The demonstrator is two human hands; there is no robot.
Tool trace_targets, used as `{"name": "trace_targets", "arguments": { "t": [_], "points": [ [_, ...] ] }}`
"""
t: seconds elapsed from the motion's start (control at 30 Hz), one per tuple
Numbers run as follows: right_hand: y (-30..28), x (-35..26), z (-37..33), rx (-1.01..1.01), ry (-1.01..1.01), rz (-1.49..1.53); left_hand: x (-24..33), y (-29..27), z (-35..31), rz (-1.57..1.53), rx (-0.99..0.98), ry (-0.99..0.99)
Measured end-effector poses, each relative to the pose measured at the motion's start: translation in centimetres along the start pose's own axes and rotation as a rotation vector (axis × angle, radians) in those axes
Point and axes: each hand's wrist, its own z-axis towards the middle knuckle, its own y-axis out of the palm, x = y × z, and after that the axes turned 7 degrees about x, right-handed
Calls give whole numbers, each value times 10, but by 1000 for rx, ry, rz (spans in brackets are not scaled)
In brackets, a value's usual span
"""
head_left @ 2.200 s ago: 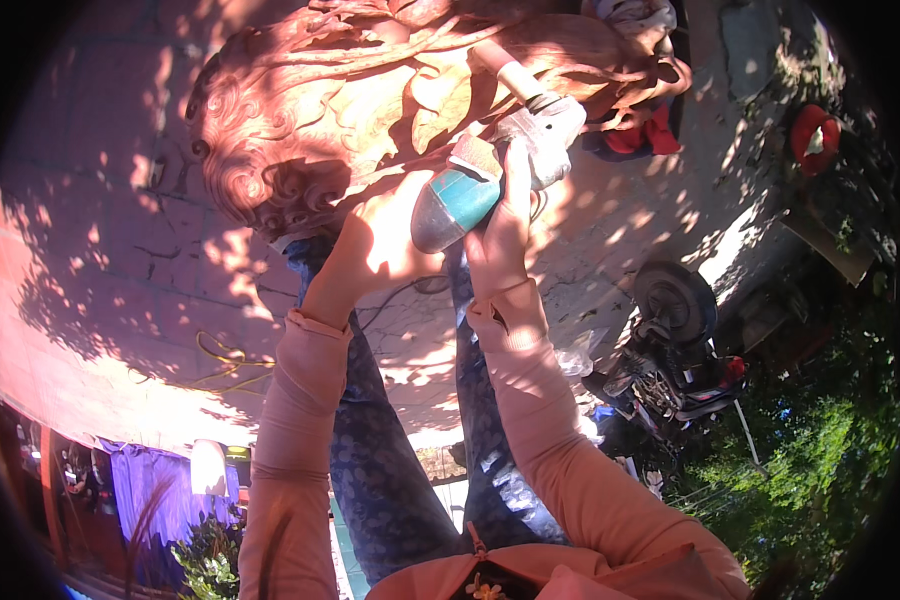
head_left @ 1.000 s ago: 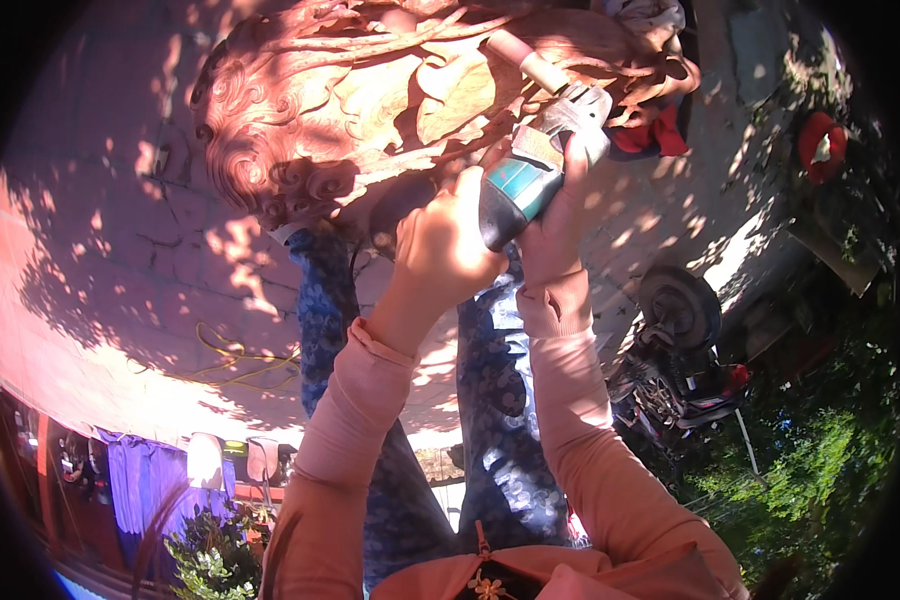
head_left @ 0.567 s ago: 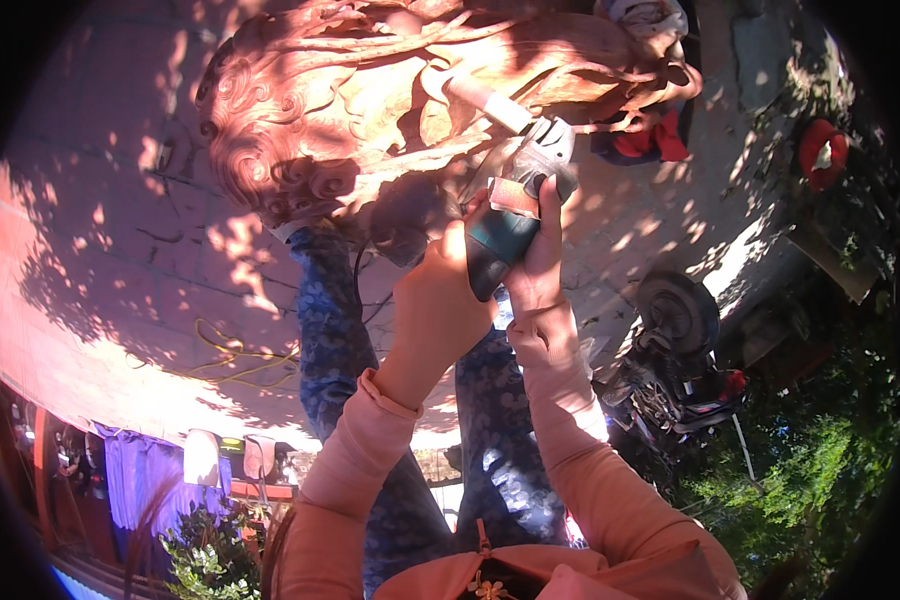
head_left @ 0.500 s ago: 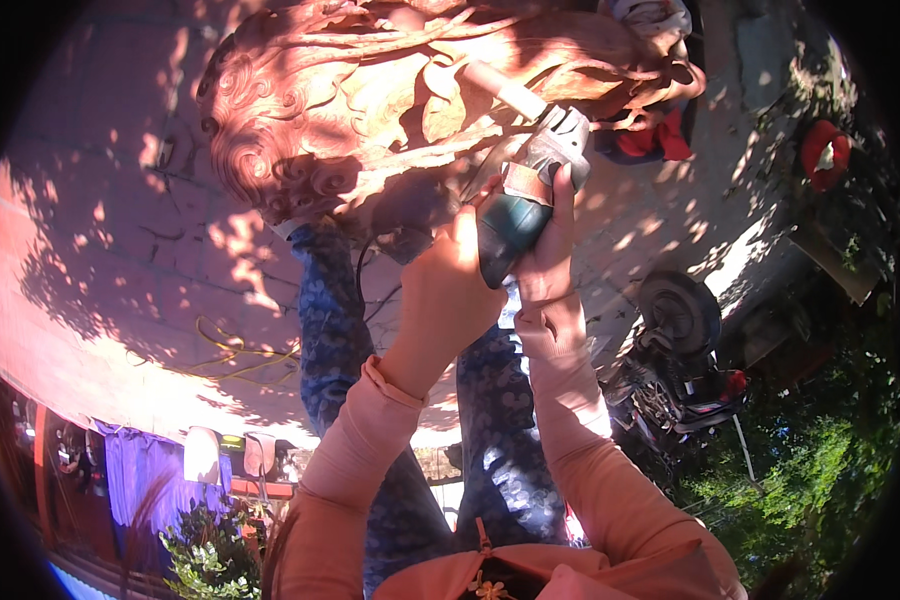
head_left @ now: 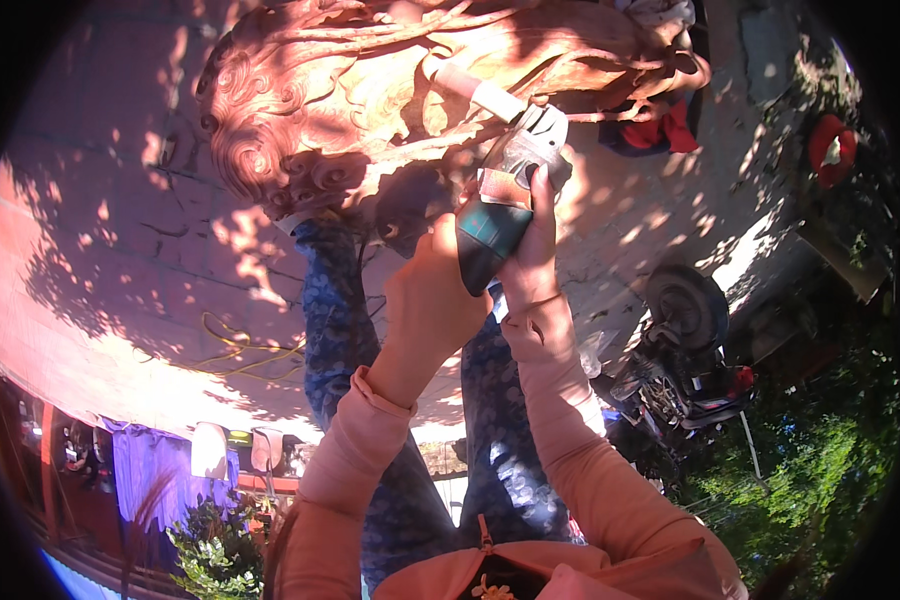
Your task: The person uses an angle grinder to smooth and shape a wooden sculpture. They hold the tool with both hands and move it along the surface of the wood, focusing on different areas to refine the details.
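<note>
Both my hands are wrapped round an angle grinder [head_left: 495, 235] with a teal body and a silver metal head. My left hand [head_left: 435, 285] closes on its body from the left side. My right hand [head_left: 535, 255] grips from the right, the thumb lying up along the body toward the metal head. A pale cylindrical attachment [head_left: 475, 92] reaches up and left from that head, over a large reddish-brown wood carving [head_left: 270, 110] with curls and leaf shapes. Whether the attachment touches the wood I cannot tell.
Red and dark cloth [head_left: 660, 130] lies by the carving's right end. A motorcycle [head_left: 685, 370] stands on the right, near green foliage [head_left: 800, 480]. A yellow cord [head_left: 235, 345] lies on the paved ground to the left. Purple cloth [head_left: 155, 470] hangs at the lower left.
The grinder has moved left in both my hands, its pale cylinder now farther left over the carving. My grip looks the same.
</note>
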Motion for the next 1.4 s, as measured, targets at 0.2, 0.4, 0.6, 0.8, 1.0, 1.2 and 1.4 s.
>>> {"name": "trace_targets", "arguments": {
  "t": [0.2,0.4,0.6,0.8,1.0,1.2,1.4],
  "points": [
    [2,-5,13,-68,-93,86,-2,1,19,-32,70,159],
    [-2,14,3,-18,23,51,-9,-8,4,37,-87,14],
    [13,4,4,47,-53,147,-6,-9,14,30,28,156],
    [-2,27,5,5,23,136,-13,-18,8,110,-79,42],
    [-3,18,-6,35,3,44,-14,-11,0,71,-57,105],
    [7,21,3,19,26,119,-15,-16,4,72,-36,42],
    [17,26,8,-32,-15,163,-17,-29,14,104,-43,74]
  ]
}}
